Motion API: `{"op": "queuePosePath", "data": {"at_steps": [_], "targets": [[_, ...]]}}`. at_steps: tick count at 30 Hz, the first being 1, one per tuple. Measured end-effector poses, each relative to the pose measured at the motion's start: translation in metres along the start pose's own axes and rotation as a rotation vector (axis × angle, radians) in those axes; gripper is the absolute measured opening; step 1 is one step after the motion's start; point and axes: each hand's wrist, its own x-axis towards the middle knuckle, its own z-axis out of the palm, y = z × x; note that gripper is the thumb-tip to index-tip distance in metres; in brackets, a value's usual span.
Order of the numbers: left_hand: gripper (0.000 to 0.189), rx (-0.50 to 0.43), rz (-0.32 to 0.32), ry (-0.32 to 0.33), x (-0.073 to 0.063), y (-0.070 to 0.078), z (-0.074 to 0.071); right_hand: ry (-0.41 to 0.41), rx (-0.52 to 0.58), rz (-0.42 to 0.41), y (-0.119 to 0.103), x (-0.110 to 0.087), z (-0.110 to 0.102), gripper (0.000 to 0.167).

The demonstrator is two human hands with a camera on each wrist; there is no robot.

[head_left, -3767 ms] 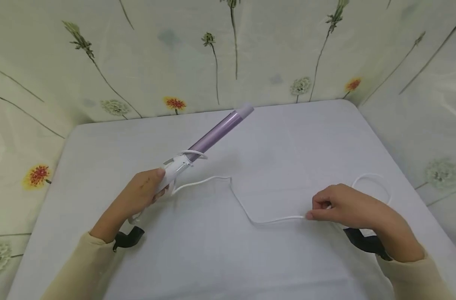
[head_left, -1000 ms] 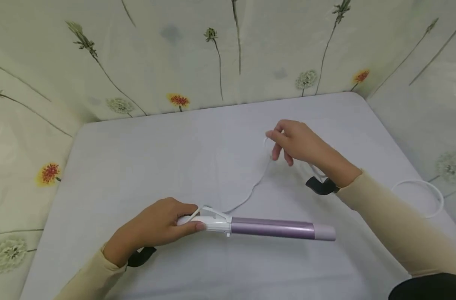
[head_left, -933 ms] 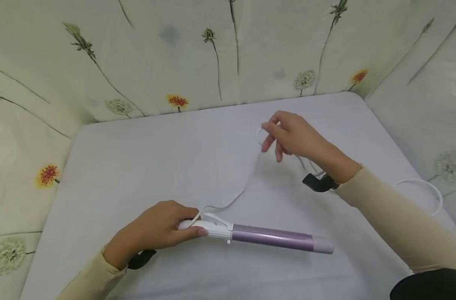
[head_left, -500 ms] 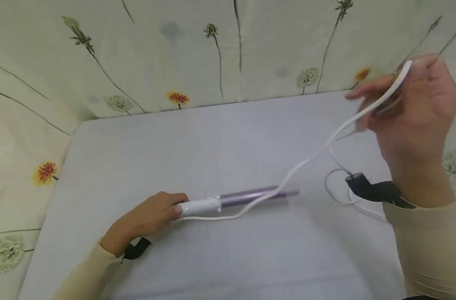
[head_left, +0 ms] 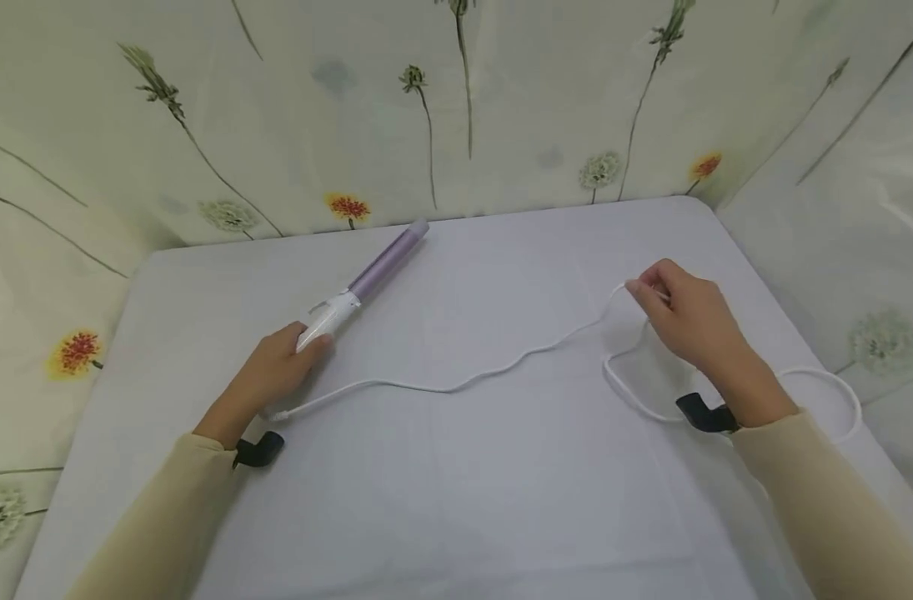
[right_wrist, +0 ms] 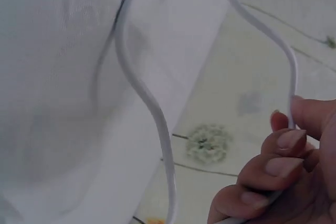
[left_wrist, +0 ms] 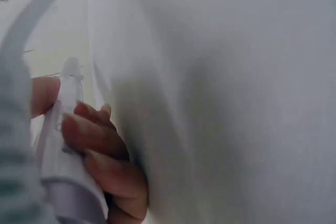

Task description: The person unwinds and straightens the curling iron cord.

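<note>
In the head view my left hand (head_left: 279, 367) grips the white handle of a curling iron (head_left: 384, 265). Its purple barrel slants up toward the far edge of the table. The left wrist view shows fingers (left_wrist: 113, 177) and thumb curled round the handle (left_wrist: 63, 156). From the handle's base a white cord (head_left: 448, 389) runs in gentle waves across to my right hand (head_left: 692, 317), which pinches it above the table. In the right wrist view the cord (right_wrist: 265, 29) passes between thumb and forefinger and on through the curled fingers.
More of the cord loops below the right wrist and lies in a curve near the table's right edge. The white-covered table (head_left: 456, 492) backs onto a flower-printed sheet (head_left: 524, 100). A black strap piece (head_left: 707, 414) sits at the right wrist.
The curling iron has swung from pointing right to pointing up and away, on the left. The right hand has come down and inward with the cord, which no longer crosses the barrel.
</note>
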Motion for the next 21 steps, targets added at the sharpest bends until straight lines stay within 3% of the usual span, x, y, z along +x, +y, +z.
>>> {"op": "queuePosePath", "data": {"at_steps": [5,10,18,21], "targets": [[0.062,0.111,-0.025,0.023,0.011,-0.007,-0.003,-0.15,-0.048,0.021,0.017,0.036,0.026,0.032],[0.054,0.185,-0.005,0.037,0.018,-0.011,-0.005,-0.316,-0.14,0.017,0.019,0.049,0.045,0.03],[0.051,0.358,0.086,0.112,0.027,-0.013,-0.023,-0.31,-0.258,0.008,0.007,0.049,0.053,0.03],[0.052,0.419,0.087,0.138,0.031,-0.01,-0.028,-0.31,-0.306,0.003,0.001,0.049,0.056,0.028]]}}
